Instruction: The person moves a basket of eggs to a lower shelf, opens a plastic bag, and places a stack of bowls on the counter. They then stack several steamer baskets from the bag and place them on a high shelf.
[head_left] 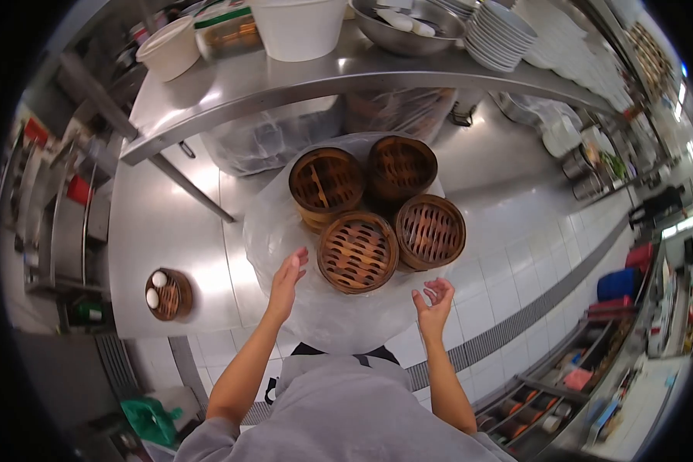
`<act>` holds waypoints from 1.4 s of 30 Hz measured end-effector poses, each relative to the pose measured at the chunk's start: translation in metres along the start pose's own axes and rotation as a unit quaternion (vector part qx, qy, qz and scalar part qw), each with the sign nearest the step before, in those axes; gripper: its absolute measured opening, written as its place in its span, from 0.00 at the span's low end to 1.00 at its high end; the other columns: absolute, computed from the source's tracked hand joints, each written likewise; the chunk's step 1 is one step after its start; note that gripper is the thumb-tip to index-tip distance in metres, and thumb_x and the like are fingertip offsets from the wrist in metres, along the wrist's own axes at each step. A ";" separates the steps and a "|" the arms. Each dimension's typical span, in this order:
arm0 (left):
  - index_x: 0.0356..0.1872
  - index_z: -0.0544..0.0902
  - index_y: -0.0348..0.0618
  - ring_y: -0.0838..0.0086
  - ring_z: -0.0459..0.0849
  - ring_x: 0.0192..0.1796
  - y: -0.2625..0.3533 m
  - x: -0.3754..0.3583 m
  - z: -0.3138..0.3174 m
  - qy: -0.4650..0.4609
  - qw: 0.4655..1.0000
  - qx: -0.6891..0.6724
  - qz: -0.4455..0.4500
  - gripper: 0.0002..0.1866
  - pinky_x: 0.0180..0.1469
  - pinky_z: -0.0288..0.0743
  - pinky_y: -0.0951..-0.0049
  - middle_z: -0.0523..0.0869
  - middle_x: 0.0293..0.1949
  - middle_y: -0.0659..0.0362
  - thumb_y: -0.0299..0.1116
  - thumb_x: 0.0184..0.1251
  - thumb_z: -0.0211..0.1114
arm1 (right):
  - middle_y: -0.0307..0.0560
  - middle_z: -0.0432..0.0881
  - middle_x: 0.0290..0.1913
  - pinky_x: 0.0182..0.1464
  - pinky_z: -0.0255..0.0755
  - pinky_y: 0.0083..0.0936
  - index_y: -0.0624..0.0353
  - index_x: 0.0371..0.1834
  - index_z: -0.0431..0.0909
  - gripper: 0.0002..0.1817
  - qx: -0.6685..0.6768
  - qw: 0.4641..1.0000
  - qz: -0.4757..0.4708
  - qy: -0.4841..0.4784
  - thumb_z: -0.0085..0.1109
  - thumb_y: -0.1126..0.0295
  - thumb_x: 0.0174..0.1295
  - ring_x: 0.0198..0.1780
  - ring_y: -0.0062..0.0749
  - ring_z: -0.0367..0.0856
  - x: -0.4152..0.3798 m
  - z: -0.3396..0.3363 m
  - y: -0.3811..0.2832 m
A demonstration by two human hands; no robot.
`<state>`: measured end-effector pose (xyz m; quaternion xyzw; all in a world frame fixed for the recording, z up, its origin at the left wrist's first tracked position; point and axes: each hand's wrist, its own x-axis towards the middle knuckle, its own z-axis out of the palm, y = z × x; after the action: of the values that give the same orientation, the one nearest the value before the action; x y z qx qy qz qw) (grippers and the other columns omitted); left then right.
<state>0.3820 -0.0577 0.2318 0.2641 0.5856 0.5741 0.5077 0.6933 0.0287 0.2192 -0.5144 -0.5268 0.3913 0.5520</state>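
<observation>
Bamboo steamer baskets with slatted bottoms stand in a cluster on a clear plastic sheet (273, 231): one at the back left (327, 181), one at the back right (402, 167), one at the front right (431, 232) and one at the front (357, 252). My left hand (286, 283) is held to the left of the front basket, fingers apart and holding nothing. On the other side, my right hand (433, 302) is below the front right basket, its fingers slightly curled, apart and empty. Neither hand appears to touch a basket.
A small steamer (179, 296) with two white round items sits on the steel table (162, 223) at left. A raised steel shelf (285, 96) crosses behind, bearing a white bucket (299, 31), a metal bowl (408, 38) and stacked plates (499, 38). A shelf post (189, 187) slants down at left.
</observation>
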 end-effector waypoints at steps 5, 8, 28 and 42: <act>0.77 0.60 0.36 0.64 0.58 0.78 -0.001 0.019 0.035 0.051 0.995 -0.086 -0.016 0.45 0.77 0.51 0.59 0.63 0.76 0.53 0.69 0.77 0.35 | 0.47 0.77 0.45 0.45 0.75 0.28 0.60 0.46 0.74 0.18 -0.084 0.977 -0.004 -0.197 0.71 0.77 0.54 0.45 0.33 0.79 -0.014 0.004 0.016; 0.78 0.58 0.37 0.64 0.53 0.80 -0.021 0.015 0.032 0.031 0.996 -0.083 -0.019 0.46 0.78 0.47 0.57 0.60 0.78 0.53 0.70 0.77 0.33 | 0.50 0.75 0.50 0.52 0.73 0.32 0.60 0.51 0.73 0.24 -0.091 0.978 -0.004 -0.188 0.75 0.74 0.53 0.49 0.40 0.77 -0.014 -0.002 0.010; 0.46 0.77 0.38 0.73 0.79 0.45 -0.047 -0.088 0.081 0.024 0.993 0.004 0.114 0.16 0.54 0.74 0.71 0.79 0.43 0.59 0.43 0.79 0.56 | 0.60 0.61 0.73 0.75 0.53 0.47 0.62 0.77 0.51 0.41 0.077 0.990 -0.092 -0.072 0.51 0.44 0.73 0.74 0.51 0.60 0.104 -0.034 0.004; 0.79 0.38 0.33 0.56 0.36 0.83 -0.099 0.029 0.270 0.159 0.986 -0.033 -0.032 0.48 0.81 0.36 0.63 0.38 0.81 0.44 0.63 0.78 0.41 | 0.48 0.69 0.73 0.72 0.65 0.36 0.53 0.77 0.62 0.41 0.191 0.854 0.347 -0.336 0.36 0.33 0.73 0.70 0.39 0.70 0.205 0.015 0.035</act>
<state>0.6412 0.0576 0.1774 0.1340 0.6479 0.6109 0.4349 0.7109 0.2360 0.2208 -0.3854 -0.3820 0.7997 0.2568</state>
